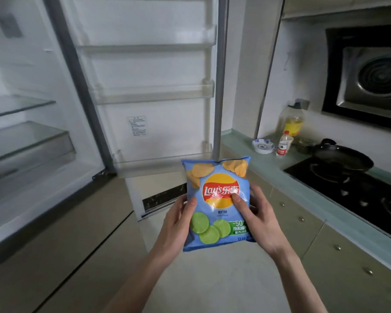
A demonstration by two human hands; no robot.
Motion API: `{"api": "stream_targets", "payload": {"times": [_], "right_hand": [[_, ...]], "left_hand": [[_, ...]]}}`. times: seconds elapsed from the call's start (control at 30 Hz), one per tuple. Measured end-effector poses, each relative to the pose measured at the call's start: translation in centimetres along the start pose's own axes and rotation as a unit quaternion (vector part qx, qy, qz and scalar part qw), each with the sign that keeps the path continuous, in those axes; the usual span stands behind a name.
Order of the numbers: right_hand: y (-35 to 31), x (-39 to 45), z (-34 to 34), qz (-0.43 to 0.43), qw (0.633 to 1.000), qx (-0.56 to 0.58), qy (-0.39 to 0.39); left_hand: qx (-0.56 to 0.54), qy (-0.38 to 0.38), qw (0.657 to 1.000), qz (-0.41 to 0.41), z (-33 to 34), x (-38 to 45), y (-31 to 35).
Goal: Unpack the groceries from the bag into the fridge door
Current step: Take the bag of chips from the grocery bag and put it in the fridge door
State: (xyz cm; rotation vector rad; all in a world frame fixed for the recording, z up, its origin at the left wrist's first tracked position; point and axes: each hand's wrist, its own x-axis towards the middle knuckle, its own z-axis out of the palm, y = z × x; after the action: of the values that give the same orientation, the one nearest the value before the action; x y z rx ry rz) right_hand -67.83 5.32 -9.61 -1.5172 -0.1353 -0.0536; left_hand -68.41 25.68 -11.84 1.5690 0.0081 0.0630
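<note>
the open fridge door [145, 91] shows clear shelves, the lowest door shelf [158, 163] just beyond the blue lay's chip bag [217, 206]. left hand [178, 224] grips the bag's left edge, right hand [255, 213] grips its right side, thumb on the logo. a black pan [343, 159] sits on the stove at right

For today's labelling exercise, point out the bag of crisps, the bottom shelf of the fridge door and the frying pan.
bag of crisps [219, 190]: head view, on the red and yellow logo.
bottom door shelf [154, 164]: head view, on its clear front rail.
frying pan [345, 158]: head view, on the dark inside of the pan.
</note>
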Motion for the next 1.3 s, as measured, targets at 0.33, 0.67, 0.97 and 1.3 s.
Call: {"api": "stream_targets", "payload": {"times": [0.33, 0.67, 0.97, 1.3], "right_hand": [[0.5, 8.2, 7.3, -0.013, 0.999, 0.005, -0.052], [1.8, 19.9, 10.9, -0.011, 0.994, 0.023, -0.109], [4.0, 29.7, 14.8, -0.01, 0.983, 0.0, -0.181], [4.6, 35.8, 19.6, -0.047, 0.981, -0.014, -0.189]], "left_hand": [[-0.03, 0.067, 0.997, 0.022, -6.8, 6.4, 0.3], [-0.044, 0.134, 0.99, 0.02, -9.2, 15.5, 1.3], [-0.067, 0.206, 0.976, 0.012, -12.1, 22.6, 1.9], [-0.011, 0.217, 0.975, 0.049, -16.9, 26.4, 3.0]]}}
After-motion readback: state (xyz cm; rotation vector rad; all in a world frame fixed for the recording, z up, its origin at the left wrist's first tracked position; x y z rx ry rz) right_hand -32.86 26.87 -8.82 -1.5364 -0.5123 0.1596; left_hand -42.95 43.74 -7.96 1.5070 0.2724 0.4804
